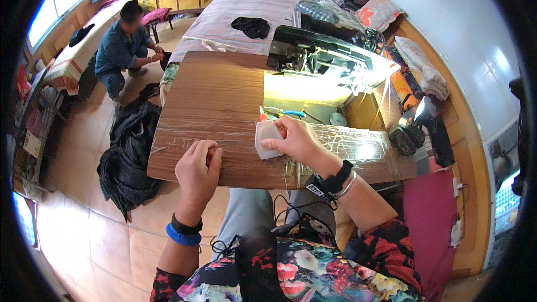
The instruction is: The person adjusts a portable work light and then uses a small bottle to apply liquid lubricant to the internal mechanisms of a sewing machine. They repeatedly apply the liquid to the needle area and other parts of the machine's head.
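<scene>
My right hand (295, 141) grips a small white piece of fabric (267, 138) and presses it flat on the wooden sewing table (212, 100), near its front edge. My left hand (198, 169) rests on the table's front edge as a loose fist with nothing visible in it, a short way left of the fabric. Behind the fabric stands a black sewing machine (313, 56) with its lamp lit. A blue-handled tool (291, 114) and a small red item (261, 113) lie just beyond the fabric.
A person in a blue jacket (123, 45) crouches on the floor at the far left. Dark clothing (130, 151) is heaped on the floor by the table's left side. A bed (251, 0) with a black garment lies behind the table. Folded cloths are stacked at the right.
</scene>
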A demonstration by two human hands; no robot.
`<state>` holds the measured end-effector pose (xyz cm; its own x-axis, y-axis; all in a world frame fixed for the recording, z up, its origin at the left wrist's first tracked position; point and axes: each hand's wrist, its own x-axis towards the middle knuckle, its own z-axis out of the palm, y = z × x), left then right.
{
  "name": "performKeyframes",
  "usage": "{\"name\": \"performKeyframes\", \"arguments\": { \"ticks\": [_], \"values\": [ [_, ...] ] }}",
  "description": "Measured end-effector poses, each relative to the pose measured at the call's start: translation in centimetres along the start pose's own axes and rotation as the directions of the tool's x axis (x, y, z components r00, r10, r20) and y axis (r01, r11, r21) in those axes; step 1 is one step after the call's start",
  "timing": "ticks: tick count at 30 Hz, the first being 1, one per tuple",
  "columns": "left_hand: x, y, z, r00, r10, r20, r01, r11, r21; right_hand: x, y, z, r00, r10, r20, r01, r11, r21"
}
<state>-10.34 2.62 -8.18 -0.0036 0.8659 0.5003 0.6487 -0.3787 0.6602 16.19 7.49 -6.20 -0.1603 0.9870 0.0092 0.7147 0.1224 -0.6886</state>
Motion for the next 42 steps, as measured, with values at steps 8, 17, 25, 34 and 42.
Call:
{"name": "performKeyframes", "arguments": {
  "ticks": [8,17,25,34,42],
  "values": [
    [0.5,1.2,0.1,0.988,-0.154,0.003,0.154,0.985,-0.079,-0.5,2.5,-0.5,1.0,0.001,-0.02,0.009,0.863,0.504],
    [7.1,11.8,6.7,0.884,-0.073,0.462,0.375,0.701,-0.607,-1.1,3.8,-7.2,0.956,-0.256,-0.145,0.29,0.744,0.602],
    [11.7,16.7,16.8,0.841,0.137,0.524,0.394,0.51,-0.765,-2.7,9.7,-12.4,0.989,-0.016,-0.149,0.149,0.2,0.968],
    [9.4,15.7,18.0,0.918,0.155,0.364,0.218,0.57,-0.792,-2.2,10.6,-11.0,0.998,-0.038,0.057,-0.056,0.005,0.998],
    [9.5,15.2,16.8,0.847,0.295,0.442,0.161,0.65,-0.743,-2.9,12.0,-10.4,0.998,-0.037,0.058,-0.058,-0.006,0.998]
  ]
}}
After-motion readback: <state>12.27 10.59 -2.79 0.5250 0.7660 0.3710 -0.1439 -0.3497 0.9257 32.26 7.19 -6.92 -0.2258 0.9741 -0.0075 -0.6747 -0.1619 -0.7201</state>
